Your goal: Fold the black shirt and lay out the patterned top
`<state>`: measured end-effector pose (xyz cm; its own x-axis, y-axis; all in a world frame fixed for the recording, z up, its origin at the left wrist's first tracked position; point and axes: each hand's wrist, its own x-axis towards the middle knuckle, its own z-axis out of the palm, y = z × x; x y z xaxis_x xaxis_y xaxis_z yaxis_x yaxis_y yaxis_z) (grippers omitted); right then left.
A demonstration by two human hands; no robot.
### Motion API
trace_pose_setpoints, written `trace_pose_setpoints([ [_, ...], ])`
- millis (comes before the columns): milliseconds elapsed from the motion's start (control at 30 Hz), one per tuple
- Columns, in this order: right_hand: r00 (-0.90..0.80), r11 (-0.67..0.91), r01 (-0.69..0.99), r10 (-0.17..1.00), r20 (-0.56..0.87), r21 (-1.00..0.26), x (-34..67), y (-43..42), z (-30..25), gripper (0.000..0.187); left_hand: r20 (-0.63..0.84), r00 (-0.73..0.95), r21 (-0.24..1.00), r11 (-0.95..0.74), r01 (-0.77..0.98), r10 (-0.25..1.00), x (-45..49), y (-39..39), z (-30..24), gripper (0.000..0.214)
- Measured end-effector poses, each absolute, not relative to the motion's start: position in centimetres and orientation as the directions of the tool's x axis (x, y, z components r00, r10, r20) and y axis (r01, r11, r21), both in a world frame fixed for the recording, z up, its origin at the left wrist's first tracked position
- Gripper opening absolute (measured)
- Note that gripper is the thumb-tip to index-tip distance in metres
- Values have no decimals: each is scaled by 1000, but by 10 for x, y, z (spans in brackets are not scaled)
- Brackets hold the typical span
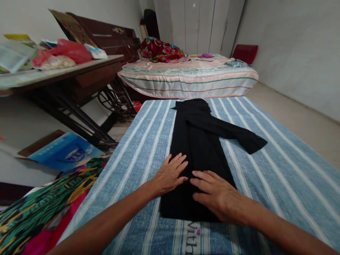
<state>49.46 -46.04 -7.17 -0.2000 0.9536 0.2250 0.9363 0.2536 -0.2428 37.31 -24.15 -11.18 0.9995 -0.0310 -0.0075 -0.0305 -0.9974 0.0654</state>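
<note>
A black long-sleeved garment (204, 148) lies lengthwise on the blue-and-white striped bed cover (132, 159), its body folded narrow. One sleeve (239, 136) stretches out to the right, and the collar end points away from me. My left hand (171, 173) rests flat on the garment's left edge, fingers spread. Over the lower middle of the garment is my right hand (217, 193), its fingers stretched out toward the left hand. Neither hand grips the cloth.
Beyond this bed stands another bed (191, 81) with a bundled red floral blanket (160, 49). On the left are a sewing-machine table (87, 72) with bags on top, a blue box (67, 152) and patterned cloth (50, 202). A wall (297, 56) runs along the right.
</note>
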Motion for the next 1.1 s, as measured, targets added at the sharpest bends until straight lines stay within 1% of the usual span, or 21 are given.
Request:
trace_pose_setpoints([
  [100,-258,294,936,947,192,-195,478,-453,-82,24,-28,999,134,-990,-33,-37,360,-245,-101,50],
  [200,-275,317,931,935,223,-182,482,-448,-93,20,-20,998,202,-978,-51,-56,338,-251,-93,49],
  [233,-272,322,927,930,247,-194,484,-447,-95,20,-6,998,220,-974,-58,-61,329,-253,-91,52],
  [333,-231,325,911,913,337,-253,485,-446,-97,19,59,996,251,-965,-78,-65,303,-262,-92,70],
  [400,-208,324,903,904,375,-281,484,-446,-97,19,103,993,258,-963,-75,-49,289,-268,-95,73],
  [533,-199,330,893,900,388,-306,482,-445,-95,18,192,979,264,-964,11,63,271,-277,-101,50],
  [600,-190,328,889,899,395,-318,482,-445,-94,19,233,967,271,-962,38,104,267,-281,-103,43],
  [733,-174,333,878,891,419,-343,483,-444,-92,20,277,945,264,-960,98,172,264,-290,-105,41],
  [867,-187,349,874,885,427,-340,478,-447,-96,20,307,915,267,-946,183,263,265,-296,-108,32],
  [1000,-188,336,886,890,416,-319,469,-450,-103,18,322,898,324,-926,193,299,268,-298,-109,26],
  [1100,-189,316,906,897,399,-281,463,-452,-107,17,352,875,369,-908,197,333,268,-298,-109,24],
])
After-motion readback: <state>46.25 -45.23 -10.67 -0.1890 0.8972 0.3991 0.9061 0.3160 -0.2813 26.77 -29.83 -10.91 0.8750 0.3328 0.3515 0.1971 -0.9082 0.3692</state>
